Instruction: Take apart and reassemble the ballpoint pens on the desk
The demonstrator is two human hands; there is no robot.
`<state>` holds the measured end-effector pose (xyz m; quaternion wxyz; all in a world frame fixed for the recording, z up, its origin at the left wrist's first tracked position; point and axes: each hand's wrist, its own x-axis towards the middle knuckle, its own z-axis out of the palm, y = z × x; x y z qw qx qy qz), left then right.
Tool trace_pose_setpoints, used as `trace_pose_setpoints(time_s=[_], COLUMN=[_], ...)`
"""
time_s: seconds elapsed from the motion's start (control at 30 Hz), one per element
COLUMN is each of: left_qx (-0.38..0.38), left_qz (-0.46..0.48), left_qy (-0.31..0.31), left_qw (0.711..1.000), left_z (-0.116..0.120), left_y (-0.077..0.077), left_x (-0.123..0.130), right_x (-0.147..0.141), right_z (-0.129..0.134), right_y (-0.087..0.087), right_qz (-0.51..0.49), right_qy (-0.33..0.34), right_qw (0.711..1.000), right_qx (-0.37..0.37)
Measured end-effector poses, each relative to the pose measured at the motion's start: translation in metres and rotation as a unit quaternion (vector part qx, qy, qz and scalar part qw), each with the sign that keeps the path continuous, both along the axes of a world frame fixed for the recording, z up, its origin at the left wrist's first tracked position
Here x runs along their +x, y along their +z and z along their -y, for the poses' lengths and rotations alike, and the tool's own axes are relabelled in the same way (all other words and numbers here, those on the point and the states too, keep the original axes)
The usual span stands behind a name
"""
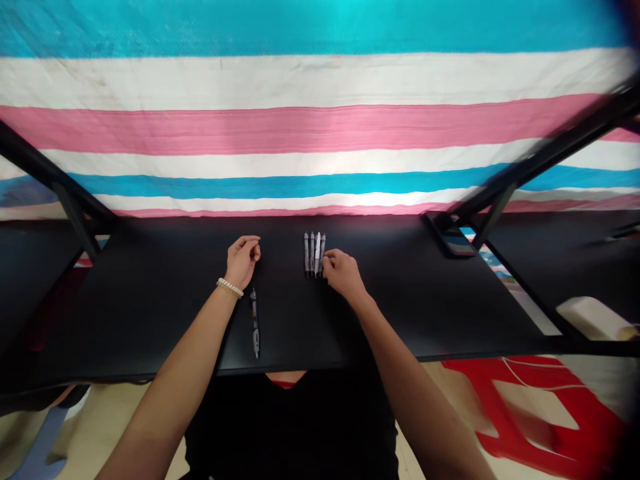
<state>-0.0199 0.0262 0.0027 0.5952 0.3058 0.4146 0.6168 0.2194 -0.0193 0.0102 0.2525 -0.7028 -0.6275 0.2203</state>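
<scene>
Lone pen (255,325) lies front-to-back on tabletop (160,280), bodyward of left hand (243,260), the nearer one — loosely curled, nothing visible in it. Right hand (343,272) touches four-pen row's (317,253) right end — can't tell if gripping.

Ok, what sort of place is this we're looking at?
Probably an indoor workspace, perhaps a makeshift one: a plain black table flanked by dark metal frames, a striped sheet forming the backdrop, and what looks like a red stool at lower right.
</scene>
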Motion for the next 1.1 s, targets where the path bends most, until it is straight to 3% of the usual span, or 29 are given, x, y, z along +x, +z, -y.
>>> trace_pose_setpoints(time_s=[0.77,0.97,1.1], left_qx=[0.006,0.005,0.003], left_qz=[-0.009,-0.009,-0.013], left_qy=[-0.003,-0.003,-0.003], left_qw=[1.000,1.000,1.000], left_z=[0.001,0.000,0.000], left_y=[0.000,-0.002,-0.001], left_x=[0.001,0.001,0.001], right_x=[0.002,0.001,-0.022], right_z=[0.004,0.025,0.057], right_y=[-0.004,-0.012,-0.012], right_qz=[-0.058,-0.104,-0.115], right_qy=[-0.018,-0.038,-0.052], right_qw=[0.998,0.992,0.986], right_qx=[0.012,0.066,0.109])
